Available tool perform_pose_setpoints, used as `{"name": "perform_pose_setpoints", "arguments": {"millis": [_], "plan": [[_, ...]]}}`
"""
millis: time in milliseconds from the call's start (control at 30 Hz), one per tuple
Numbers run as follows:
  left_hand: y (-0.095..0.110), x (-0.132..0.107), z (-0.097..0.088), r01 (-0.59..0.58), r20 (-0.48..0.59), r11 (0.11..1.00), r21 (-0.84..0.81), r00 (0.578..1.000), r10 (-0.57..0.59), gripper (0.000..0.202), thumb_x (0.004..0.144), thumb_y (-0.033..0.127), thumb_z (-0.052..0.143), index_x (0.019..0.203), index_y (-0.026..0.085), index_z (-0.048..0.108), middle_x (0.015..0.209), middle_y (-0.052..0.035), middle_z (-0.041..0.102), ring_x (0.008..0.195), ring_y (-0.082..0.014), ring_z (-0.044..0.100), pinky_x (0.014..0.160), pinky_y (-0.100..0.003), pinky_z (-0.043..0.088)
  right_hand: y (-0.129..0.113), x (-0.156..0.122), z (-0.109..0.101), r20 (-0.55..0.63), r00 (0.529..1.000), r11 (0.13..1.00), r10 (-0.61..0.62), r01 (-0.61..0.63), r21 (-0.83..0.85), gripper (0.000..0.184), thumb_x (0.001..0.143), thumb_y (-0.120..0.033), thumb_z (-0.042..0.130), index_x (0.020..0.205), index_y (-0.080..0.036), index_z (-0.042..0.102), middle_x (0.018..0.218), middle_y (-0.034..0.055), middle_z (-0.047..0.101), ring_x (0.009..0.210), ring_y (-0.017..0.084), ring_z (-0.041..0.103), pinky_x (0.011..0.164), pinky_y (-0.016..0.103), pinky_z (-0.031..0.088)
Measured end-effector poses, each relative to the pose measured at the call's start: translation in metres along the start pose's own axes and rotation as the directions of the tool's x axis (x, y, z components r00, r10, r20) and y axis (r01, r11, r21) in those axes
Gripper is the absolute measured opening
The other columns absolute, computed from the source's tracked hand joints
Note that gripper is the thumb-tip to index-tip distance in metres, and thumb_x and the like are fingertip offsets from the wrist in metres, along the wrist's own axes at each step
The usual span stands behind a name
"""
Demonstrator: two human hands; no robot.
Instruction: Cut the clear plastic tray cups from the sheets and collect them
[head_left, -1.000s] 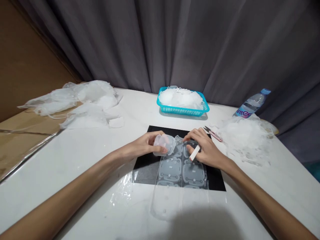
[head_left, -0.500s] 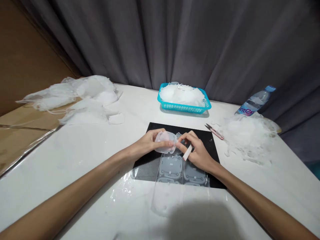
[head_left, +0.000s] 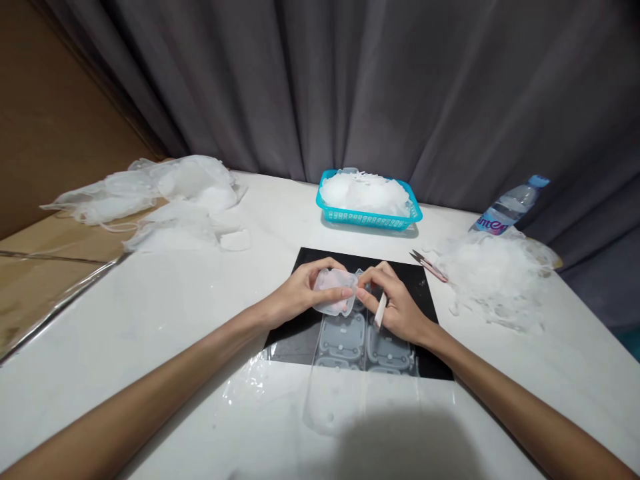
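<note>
My left hand [head_left: 303, 292] grips a small translucent, rounded-square plastic piece [head_left: 330, 283], thumb across its face. At the piece's right edge, the thumb and forefinger of my right hand [head_left: 393, 303] pinch together on the rim; what exactly lies between the fingertips is hidden. A slim white stick-like tool [head_left: 381, 311] is tucked in that same hand, its lower end sticking out from the palm. Under both hands lies a clear moulded sheet [head_left: 343, 337] with similar rounded-square shapes, partly on a black mat [head_left: 287, 340] and partly on the white table [head_left: 150, 320].
Behind the mat stands a turquoise basket [head_left: 367, 222] heaped with whitish pieces. Pink-handled snips [head_left: 434, 270] lie to the right, by a pile of clear scraps [head_left: 495, 273] and a water bottle [head_left: 510, 208]. Clear plastic bags [head_left: 185, 187] and cardboard [head_left: 55, 247] occupy the left.
The translucent piece has tilted and shifted slightly down and right with my left hand. The white tool in my right hand has swung more upright.
</note>
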State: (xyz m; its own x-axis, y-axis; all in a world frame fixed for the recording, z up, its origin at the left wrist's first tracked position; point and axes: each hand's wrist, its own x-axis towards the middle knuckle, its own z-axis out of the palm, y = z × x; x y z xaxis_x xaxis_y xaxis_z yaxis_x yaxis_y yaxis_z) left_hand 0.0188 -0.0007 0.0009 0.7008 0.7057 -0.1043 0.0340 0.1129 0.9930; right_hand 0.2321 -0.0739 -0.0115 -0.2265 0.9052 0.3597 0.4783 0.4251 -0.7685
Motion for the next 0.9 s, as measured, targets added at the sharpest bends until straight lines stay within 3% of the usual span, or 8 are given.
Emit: {"name": "perform_pose_setpoints", "arguments": {"millis": [167,367,700,800,900], "plan": [[0.002,-0.001,0.003,0.04,-0.003,0.998,-0.051,0.999,-0.041,0.032,0.079,0.034,0.088,0.097,0.017,0.067,0.078,0.0017,0.067,0.069,-0.0121,0.061,0.063,-0.023,0.045,0.002,-0.001,-0.002,0.01,1.0,1.0,-0.002,0.002,0.029,0.023,0.105,-0.042,0.054,0.091,-0.025,0.061,0.088,0.0032,0.059,0.089,0.022,0.05,0.083,0.037,0.044],[0.002,-0.004,0.006,0.126,0.101,0.973,-0.192,0.989,-0.109,0.024,0.089,0.033,0.081,0.101,0.016,0.069,0.087,-0.0012,0.07,0.071,-0.0104,0.061,0.067,-0.024,0.045,0.0,-0.002,-0.005,0.011,1.0,0.997,-0.014,0.013,0.075,0.018,0.105,-0.033,0.052,0.091,-0.024,0.059,0.091,0.0026,0.059,0.089,0.021,0.051,0.083,0.035,0.043],[0.006,-0.006,0.001,0.143,0.153,0.972,-0.187,0.981,-0.115,0.024,0.09,0.031,0.08,0.105,0.015,0.069,0.087,-0.0005,0.07,0.07,-0.0089,0.06,0.067,-0.022,0.045,0.003,-0.001,-0.01,0.078,0.994,0.994,-0.073,0.066,0.085,0.017,0.105,-0.025,0.049,0.089,-0.023,0.052,0.091,0.0026,0.057,0.09,0.02,0.051,0.082,0.034,0.044],[0.012,-0.005,-0.01,0.142,0.221,0.984,-0.106,0.968,-0.116,0.026,0.091,0.032,0.08,0.107,0.016,0.068,0.089,-0.0026,0.073,0.071,-0.0109,0.063,0.065,-0.023,0.048,0.001,0.003,-0.011,0.071,0.988,0.989,-0.14,0.142,-0.03,0.012,0.1,-0.016,0.051,0.09,-0.023,0.05,0.092,0.0029,0.06,0.091,0.021,0.052,0.081,0.034,0.045],[0.021,-0.008,-0.019,0.172,0.292,0.985,-0.029,0.944,-0.156,0.027,0.089,0.032,0.08,0.106,0.017,0.066,0.092,-0.0042,0.075,0.072,-0.0131,0.066,0.063,-0.023,0.05,0.003,0.007,-0.013,0.035,0.965,0.903,-0.26,0.256,-0.345,0.015,0.092,-0.009,0.052,0.088,-0.023,0.048,0.087,0.0036,0.06,0.086,0.022,0.049,0.076,0.035,0.042]]}}
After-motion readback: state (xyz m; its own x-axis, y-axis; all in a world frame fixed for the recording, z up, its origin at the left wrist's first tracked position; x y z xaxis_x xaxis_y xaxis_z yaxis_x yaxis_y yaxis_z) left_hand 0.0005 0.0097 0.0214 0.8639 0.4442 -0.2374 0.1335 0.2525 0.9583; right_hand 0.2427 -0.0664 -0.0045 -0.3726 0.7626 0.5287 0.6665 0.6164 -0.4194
